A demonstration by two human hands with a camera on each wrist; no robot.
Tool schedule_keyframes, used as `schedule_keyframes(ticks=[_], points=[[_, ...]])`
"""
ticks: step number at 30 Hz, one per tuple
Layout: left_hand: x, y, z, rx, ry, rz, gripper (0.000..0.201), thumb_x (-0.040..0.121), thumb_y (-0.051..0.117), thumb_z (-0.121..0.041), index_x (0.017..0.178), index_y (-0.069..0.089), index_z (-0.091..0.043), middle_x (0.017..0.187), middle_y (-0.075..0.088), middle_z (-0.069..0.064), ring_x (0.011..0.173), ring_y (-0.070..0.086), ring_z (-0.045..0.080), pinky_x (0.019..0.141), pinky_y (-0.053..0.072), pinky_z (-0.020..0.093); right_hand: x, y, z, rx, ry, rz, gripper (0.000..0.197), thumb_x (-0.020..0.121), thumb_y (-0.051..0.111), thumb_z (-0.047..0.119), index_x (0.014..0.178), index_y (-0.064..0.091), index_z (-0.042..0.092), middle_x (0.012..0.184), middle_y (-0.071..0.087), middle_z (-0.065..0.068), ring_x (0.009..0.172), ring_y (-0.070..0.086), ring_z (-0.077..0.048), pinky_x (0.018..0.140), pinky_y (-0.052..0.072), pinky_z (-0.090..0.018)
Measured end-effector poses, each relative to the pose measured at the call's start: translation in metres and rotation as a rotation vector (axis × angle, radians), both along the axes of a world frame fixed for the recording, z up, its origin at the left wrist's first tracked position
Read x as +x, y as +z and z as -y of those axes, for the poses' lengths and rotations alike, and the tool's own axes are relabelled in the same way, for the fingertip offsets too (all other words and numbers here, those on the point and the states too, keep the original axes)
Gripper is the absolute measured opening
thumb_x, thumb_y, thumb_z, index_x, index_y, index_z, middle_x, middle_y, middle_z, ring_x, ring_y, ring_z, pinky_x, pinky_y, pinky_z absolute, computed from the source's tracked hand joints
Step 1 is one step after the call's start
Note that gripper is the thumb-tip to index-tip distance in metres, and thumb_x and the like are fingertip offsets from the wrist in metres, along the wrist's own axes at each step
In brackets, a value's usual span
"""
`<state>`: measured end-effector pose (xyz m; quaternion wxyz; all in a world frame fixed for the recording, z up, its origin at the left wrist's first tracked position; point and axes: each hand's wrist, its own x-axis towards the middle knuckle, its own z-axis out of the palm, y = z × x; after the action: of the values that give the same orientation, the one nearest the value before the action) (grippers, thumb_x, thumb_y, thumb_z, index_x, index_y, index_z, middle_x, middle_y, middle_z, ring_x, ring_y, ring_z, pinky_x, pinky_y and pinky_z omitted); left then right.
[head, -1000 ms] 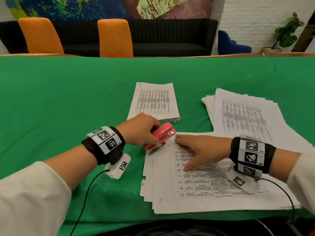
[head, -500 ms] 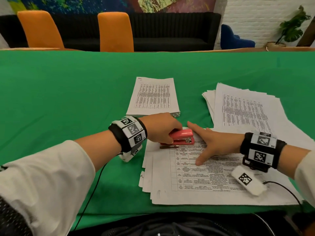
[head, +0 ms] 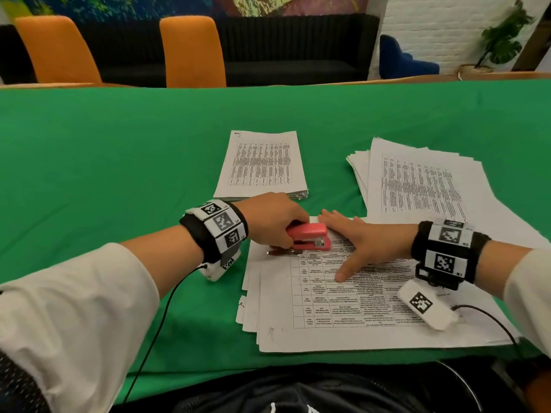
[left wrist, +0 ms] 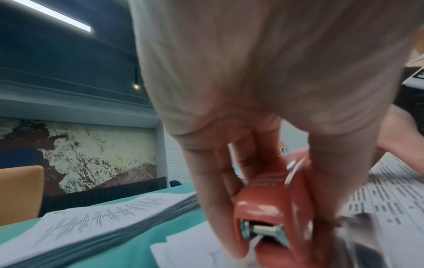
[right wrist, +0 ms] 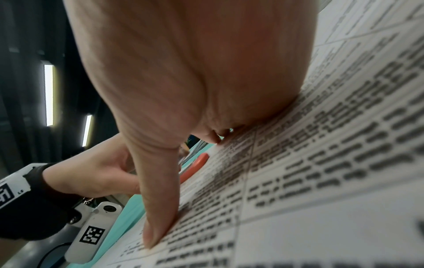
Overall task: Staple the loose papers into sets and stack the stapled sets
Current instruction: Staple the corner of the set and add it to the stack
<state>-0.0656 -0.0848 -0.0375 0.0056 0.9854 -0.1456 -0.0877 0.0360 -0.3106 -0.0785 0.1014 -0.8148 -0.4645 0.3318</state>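
Head view. Left hand (head: 269, 217) curled over a small red plastic stapler (head: 310, 236), gripping it at the far left corner of the nearest fanned set of printed white sheets (head: 343, 332); stapler lying across that corner, metal base showing beneath. Right hand (head: 362, 242) flat on the same sheets just right of the stapler, fingers straight, thumb splayed toward the near edge, holding nothing. Fanned set at the near edge of the green cloth-covered tabletop (head: 104, 162). Neat squared stack of printed pages (head: 262, 165) beyond the left hand, toward the middle of the tabletop. Loose, untidy pile of printed pages (head: 417, 186) toward the right edge. Two orange chairs (head: 190, 52) and a black sofa (head: 295, 46) past the far edge; potted plant (head: 504, 40) at the far right.

Left wrist view. Left hand (left wrist: 263, 90) seen from behind, fingers (left wrist: 215, 190) wrapped down both sides of the stapler (left wrist: 270, 203), which rests on white paper; image blurred. Squared stack (left wrist: 96, 217) at left on the cloth.

Right wrist view. Right hand (right wrist: 183, 72) pressed on the printed table of the top sheet (right wrist: 321, 172), thumb tip touching the paper. Sliver of the stapler (right wrist: 195, 166) ahead, left hand (right wrist: 96, 168) beside it.
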Motion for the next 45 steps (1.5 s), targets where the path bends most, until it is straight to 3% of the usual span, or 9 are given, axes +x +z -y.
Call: schedule_keyframes(ticks=[8,16,22,24,27,31,35,39,45], points=[[-0.007,-0.003,-0.014,-0.035,0.025,-0.023,0.019,0.091,0.068,-0.032,0.109,0.065,-0.025,0.09,0.066,-0.003,0.079,0.058,0.018,0.067,0.046,0.031,-0.004,0.004,0.0,-0.03,-0.009,0.006,0.13,0.08,0.081,0.056,0.165,-0.014,0.029,0.171,-0.021,0.012,0.154,-0.019,-0.003,0.127,-0.016,-0.04],[-0.024,-0.005,-0.033,-0.046,0.132,0.013,0.021,0.089,0.068,-0.034,0.107,0.066,-0.023,0.085,0.065,-0.005,0.072,0.054,0.011,0.057,0.036,0.027,-0.007,0.007,-0.001,-0.036,-0.015,0.011,0.131,0.08,0.081,0.057,0.164,-0.014,0.029,0.17,-0.021,0.014,0.147,-0.019,0.005,0.127,-0.017,-0.038],[-0.032,0.0,-0.049,-0.106,0.275,0.013,0.027,0.083,0.076,-0.04,0.102,0.068,-0.024,0.085,0.066,-0.005,0.077,0.061,0.019,0.069,0.054,0.037,-0.007,0.007,-0.001,-0.019,-0.04,-0.001,0.133,0.075,0.083,0.06,0.165,-0.01,0.028,0.171,-0.018,0.014,0.155,-0.016,-0.001,0.128,-0.014,-0.04],[-0.031,0.006,-0.051,-0.21,0.347,0.048,0.032,0.08,0.082,-0.047,0.099,0.069,-0.024,0.086,0.068,-0.007,0.077,0.063,0.017,0.066,0.053,0.032,-0.011,0.01,-0.004,0.029,-0.12,-0.039,0.128,0.074,0.085,0.058,0.167,0.002,0.027,0.173,-0.003,0.013,0.158,-0.002,-0.005,0.131,-0.001,-0.038],[-0.027,0.018,-0.05,-0.506,0.49,0.113,0.032,0.079,0.087,-0.049,0.092,0.074,-0.022,0.081,0.073,-0.005,0.068,0.07,0.012,0.057,0.056,0.025,-0.019,0.019,-0.02,0.322,-0.405,-0.154,0.091,0.084,0.083,0.043,0.16,0.037,0.021,0.162,0.04,0.007,0.147,0.04,-0.013,0.122,0.028,-0.031],[-0.022,0.031,-0.038,-0.88,0.609,0.19,0.03,0.08,0.09,-0.032,0.087,0.076,-0.008,0.076,0.078,0.005,0.066,0.077,0.017,0.059,0.064,0.035,-0.026,0.027,-0.051,0.646,-0.648,-0.47,0.045,0.098,0.071,0.028,0.138,0.063,0.012,0.131,0.072,-0.003,0.123,0.066,-0.018,0.117,0.044,-0.045],[-0.019,0.029,-0.029,-0.939,0.67,0.324,0.049,0.069,0.098,-0.034,0.087,0.07,0.002,0.075,0.077,0.007,0.065,0.077,0.018,0.052,0.059,0.031,-0.048,0.033,-0.07,0.759,-0.73,-0.848,0.028,0.108,0.054,0.016,0.127,0.066,0.001,0.116,0.076,-0.017,0.11,0.075,-0.028,0.094,0.061,-0.043],[-0.022,0.027,-0.029,-0.977,0.691,0.342,0.057,0.068,0.098,-0.036,0.085,0.062,0.005,0.074,0.077,0.006,0.065,0.077,0.018,0.054,0.062,0.035,-0.059,0.028,-0.079,0.839,-0.793,-0.864,0.026,0.108,0.052,0.012,0.124,0.067,-0.002,0.116,0.076,-0.02,0.108,0.075,-0.029,0.089,0.063,-0.045],[-0.027,0.031,-0.025,-1.004,0.684,0.359,0.046,0.069,0.097,-0.034,0.078,0.062,-0.006,0.07,0.076,0.006,0.063,0.077,0.019,0.055,0.062,0.036,-0.062,0.031,-0.081,0.87,-0.835,-0.83,0.024,0.102,0.064,0.015,0.117,0.071,-0.003,0.109,0.078,-0.02,0.1,0.078,-0.03,0.077,0.066,-0.042]])
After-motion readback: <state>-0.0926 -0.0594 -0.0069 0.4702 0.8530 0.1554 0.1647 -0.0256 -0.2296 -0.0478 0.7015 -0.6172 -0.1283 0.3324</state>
